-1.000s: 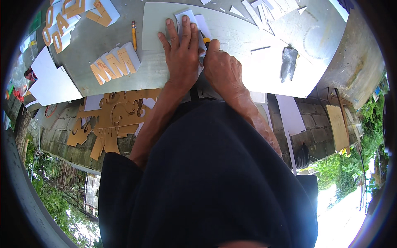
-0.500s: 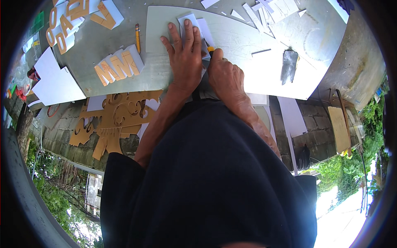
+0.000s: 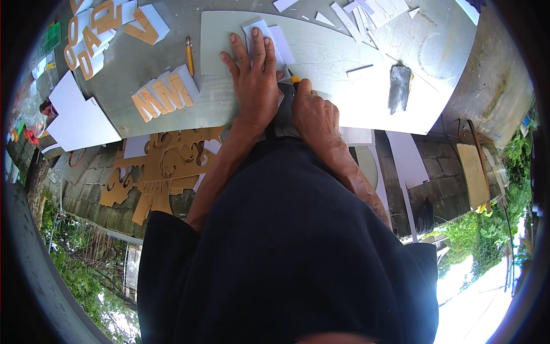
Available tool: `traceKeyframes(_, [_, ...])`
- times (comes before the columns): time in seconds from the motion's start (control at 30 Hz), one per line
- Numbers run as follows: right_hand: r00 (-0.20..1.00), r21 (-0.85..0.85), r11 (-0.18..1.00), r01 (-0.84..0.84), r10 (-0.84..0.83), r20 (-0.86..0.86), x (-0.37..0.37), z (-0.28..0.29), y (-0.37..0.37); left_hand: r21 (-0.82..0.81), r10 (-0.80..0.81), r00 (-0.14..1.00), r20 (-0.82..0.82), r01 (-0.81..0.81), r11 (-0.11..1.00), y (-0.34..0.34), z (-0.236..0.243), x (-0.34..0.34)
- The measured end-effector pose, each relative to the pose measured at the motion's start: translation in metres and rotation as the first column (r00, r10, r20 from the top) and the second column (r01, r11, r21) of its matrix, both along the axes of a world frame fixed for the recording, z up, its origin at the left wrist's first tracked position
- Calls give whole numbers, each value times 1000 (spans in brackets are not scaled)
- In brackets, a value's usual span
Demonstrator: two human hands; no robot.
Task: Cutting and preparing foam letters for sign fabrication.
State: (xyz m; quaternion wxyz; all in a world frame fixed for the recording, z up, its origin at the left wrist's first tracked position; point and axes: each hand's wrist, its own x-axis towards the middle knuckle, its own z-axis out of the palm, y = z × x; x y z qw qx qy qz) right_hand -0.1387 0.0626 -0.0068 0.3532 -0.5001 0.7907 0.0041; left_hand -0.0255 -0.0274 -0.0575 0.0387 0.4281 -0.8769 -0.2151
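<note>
My left hand point(image 3: 254, 86) lies flat with its fingers spread, pressing a narrow white piece point(image 3: 250, 26) onto a large pale cutting board point(image 3: 338, 109). A thinner white strip point(image 3: 282, 43) shows along that piece's right side. My right hand point(image 3: 316, 114) is closed round a yellow-handled utility knife point(image 3: 295, 79). Its thin blade points up and left, close to the lower right edge of the white piece; whether it touches cannot be made out. Most of the handle is hidden in my fist.
Thick block letters with brown faces point(image 3: 166, 94) stand at left beside a yellow pencil-like stick point(image 3: 189, 56). More letters lie farther off. White offcuts point(image 3: 346, 23), a thin dark bar point(image 3: 360, 71) and a black wrapped block point(image 3: 400, 89) are at right. Brown cut-out sheets point(image 3: 166, 157) lie below the table edge.
My right hand has drawn back slightly toward me and to the right, and the knife's blade now shows. The left hand stays pressed on the white piece.
</note>
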Motion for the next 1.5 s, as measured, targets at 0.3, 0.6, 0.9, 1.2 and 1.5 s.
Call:
traceKeyframes(0.3, [973, 102, 983, 153, -168, 160, -4, 15, 7, -2, -6, 999, -31, 6, 1000, 2, -1, 0])
traceKeyframes(0.6, [933, -100, 948, 302, -273, 234, -5, 2, -17, -31, -30, 997, -75, 28, 999, 0, -6, 3])
traceKeyframes(0.9, [966, -108, 971, 214, -194, 172, -3, -14, -25, -11, -26, 996, -81, 25, 1000, 1, -7, 7])
traceKeyframes(1.2, [993, -90, 989, 116, -113, 43, 7, -6, -29, -52, -19, 997, -72, 16, 999, 0, -8, 3])
traceKeyframes(1.5, [993, -111, 991, 80, -89, -74, 16, -3, -15, -38, -4, 996, -91, 1, 999, 3, -12, 3])
